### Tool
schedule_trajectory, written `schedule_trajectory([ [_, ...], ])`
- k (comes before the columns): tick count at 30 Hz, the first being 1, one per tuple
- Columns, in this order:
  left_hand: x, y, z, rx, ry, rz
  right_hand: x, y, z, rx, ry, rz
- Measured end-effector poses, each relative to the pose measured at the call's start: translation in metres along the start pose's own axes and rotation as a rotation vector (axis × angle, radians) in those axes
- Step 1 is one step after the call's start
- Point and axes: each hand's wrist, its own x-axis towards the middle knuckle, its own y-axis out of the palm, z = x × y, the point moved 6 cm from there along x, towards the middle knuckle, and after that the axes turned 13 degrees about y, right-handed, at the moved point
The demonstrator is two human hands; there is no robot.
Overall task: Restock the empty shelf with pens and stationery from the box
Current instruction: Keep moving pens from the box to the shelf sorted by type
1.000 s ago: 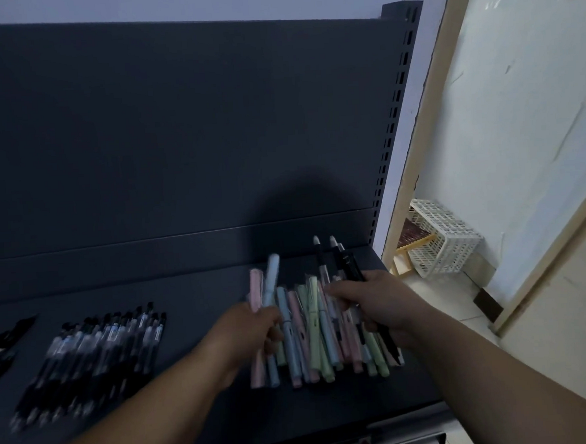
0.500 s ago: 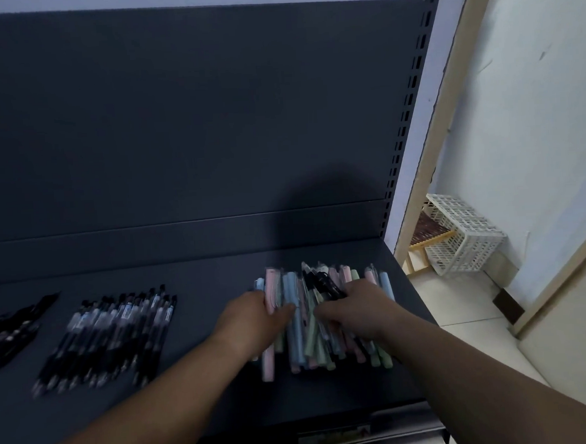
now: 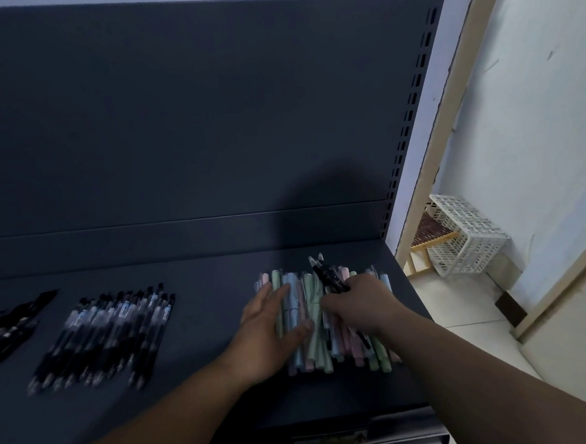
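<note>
chg: L hand (image 3: 270,322) has laid its pastel pens (image 3: 314,344) down, grip now wide, flat on them | R hand (image 3: 358,303) grip still holds black pens (image 3: 329,274) | pile by shelf (image 3: 204,313) right edge | we judge: squaring pile, black ones next

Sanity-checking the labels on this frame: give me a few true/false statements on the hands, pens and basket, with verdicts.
1. The right hand grips black pens. True.
2. The left hand rests on the pastel pens, fingers fairly straight. True.
3. The pastel pens lie at the left end of the shelf. False: they lie at its right end, under both hands.
4. The white basket stands on the shelf. False: it is on the floor, to the right of the shelf.
</note>
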Motion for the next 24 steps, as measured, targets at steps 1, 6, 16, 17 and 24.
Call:
schedule_trajectory([
  [1, -0.001, 0.003, -0.002, -0.006, 0.007, 0.015, 0.001, 0.001, 0.001, -0.002, 0.0, 0.002],
  [6, -0.008, 0.009, -0.008, 0.129, 0.074, 0.125, 0.002, -0.002, 0.001, 0.068, 0.015, 0.031],
  [16, 0.012, 0.014, -0.017, 0.212, 0.045, 0.064, -0.005, -0.009, -0.011, 0.286, 0.079, 0.177],
  [17, 0.013, 0.011, -0.015, 0.14, 0.037, 0.032, -0.007, -0.01, -0.012, 0.31, 0.08, 0.199],
  [24, 0.008, 0.007, -0.012, 0.071, 0.023, 0.026, -0.013, -0.021, -0.01, 0.413, 0.034, 0.263],
])
